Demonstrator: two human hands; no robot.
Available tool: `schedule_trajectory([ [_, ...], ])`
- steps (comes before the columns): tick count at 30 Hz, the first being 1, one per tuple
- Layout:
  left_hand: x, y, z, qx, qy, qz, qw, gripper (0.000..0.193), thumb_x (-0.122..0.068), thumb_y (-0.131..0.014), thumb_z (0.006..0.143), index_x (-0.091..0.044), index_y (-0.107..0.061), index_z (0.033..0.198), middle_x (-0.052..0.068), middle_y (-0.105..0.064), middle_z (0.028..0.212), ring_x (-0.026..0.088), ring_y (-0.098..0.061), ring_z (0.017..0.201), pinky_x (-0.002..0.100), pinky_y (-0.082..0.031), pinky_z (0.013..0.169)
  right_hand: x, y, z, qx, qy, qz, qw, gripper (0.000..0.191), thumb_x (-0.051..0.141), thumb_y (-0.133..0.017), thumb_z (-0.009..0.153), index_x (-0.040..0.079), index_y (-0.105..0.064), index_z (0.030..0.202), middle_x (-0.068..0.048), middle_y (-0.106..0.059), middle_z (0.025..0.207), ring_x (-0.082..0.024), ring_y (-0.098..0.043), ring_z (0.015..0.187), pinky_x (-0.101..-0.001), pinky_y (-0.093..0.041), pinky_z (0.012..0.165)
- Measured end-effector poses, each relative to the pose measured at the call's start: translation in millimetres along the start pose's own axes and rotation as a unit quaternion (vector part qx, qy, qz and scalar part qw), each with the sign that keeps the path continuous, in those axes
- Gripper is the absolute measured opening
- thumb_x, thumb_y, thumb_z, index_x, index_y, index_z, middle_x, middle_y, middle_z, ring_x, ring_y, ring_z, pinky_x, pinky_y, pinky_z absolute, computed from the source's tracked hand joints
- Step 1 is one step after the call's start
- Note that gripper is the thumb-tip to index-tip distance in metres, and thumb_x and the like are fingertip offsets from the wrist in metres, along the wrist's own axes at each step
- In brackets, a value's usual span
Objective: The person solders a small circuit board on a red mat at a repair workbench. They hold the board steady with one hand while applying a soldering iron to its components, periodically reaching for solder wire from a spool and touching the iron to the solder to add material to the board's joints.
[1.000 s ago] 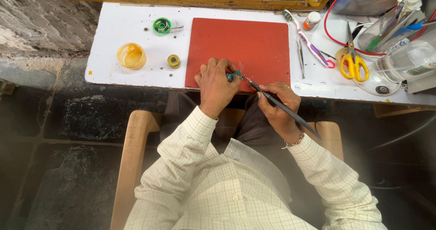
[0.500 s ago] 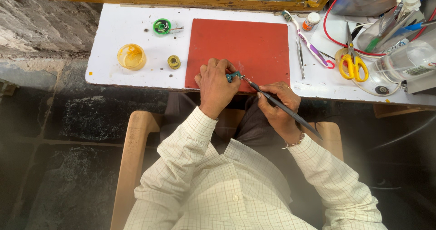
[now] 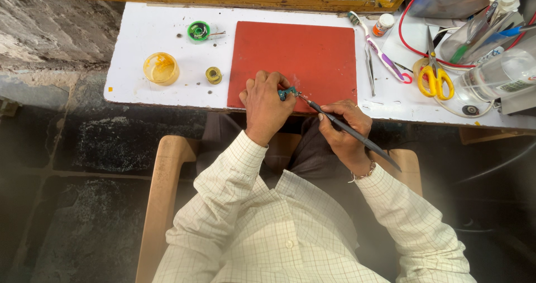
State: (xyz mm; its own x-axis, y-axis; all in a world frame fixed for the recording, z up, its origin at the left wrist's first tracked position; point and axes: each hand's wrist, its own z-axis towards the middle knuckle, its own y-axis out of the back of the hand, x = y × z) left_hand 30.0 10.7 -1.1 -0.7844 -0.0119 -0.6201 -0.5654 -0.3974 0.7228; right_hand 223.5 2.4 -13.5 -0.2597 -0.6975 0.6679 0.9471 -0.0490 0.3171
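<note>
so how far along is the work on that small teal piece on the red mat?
Done: cannot tell; the small teal piece is too small to judge. In hand: the left hand pins it at the near edge of the red rectangular mat, and the right hand holds a thin dark pen-shaped tool with its tip at the piece. Left: yellow-handled scissors and tweezers lie untouched.

Red mat (image 3: pixel 312 48) bare above hands; tools (image 3: pixel 385 57) crowd its right side
</note>
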Motion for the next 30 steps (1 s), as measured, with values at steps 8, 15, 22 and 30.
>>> schedule_trajectory([
  [8,-0.2,0.3,-0.8,-0.005,-0.003,-0.005,1.000,0.019,-0.021,-0.078,0.077,-0.015,-0.069,0.093,0.004,-0.059,0.100,0.026,-0.054,0.096,0.046,-0.037,0.090,0.4,-0.9,0.4,0.005,-0.003,-0.005,1.000,0.016,-0.008,-0.075,0.086,-0.001,-0.070,0.099,-0.010,-0.072,0.090,-0.015,-0.068,0.078,-0.0242,-0.055,0.068],
  [15,-0.4,0.8,-0.6,-0.004,-0.002,-0.006,1.000,0.019,-0.020,-0.078,0.077,-0.015,-0.070,0.093,0.004,-0.059,0.100,0.025,-0.053,0.096,0.046,-0.037,0.090,0.0,-0.7,0.5,0.007,-0.006,0.002,1.000,0.015,-0.007,-0.075,0.086,0.000,-0.070,0.099,-0.010,-0.072,0.091,-0.015,-0.068,0.078,-0.0240,-0.056,0.068],
  [22,0.2,0.4,0.8,0.010,0.006,-0.002,1.000,0.019,-0.020,-0.078,0.077,-0.015,-0.070,0.092,0.003,-0.058,0.098,0.024,-0.053,0.094,0.046,-0.037,0.089,3.0,0.5,1.1,0.013,-0.013,-0.004,1.000,0.015,-0.007,-0.075,0.087,-0.001,-0.070,0.100,-0.010,-0.071,0.091,-0.015,-0.068,0.077,-0.0237,-0.055,0.067],
  [30,-0.6,0.9,-0.2,0.004,0.001,-0.004,1.000,0.020,-0.020,-0.078,0.076,-0.015,-0.070,0.093,0.003,-0.058,0.100,0.025,-0.053,0.096,0.046,-0.037,0.090,3.4,-0.4,1.3,0.008,-0.014,-0.005,1.000,0.015,-0.007,-0.075,0.086,-0.001,-0.070,0.099,-0.010,-0.071,0.090,-0.015,-0.067,0.077,-0.0237,-0.054,0.066],
])
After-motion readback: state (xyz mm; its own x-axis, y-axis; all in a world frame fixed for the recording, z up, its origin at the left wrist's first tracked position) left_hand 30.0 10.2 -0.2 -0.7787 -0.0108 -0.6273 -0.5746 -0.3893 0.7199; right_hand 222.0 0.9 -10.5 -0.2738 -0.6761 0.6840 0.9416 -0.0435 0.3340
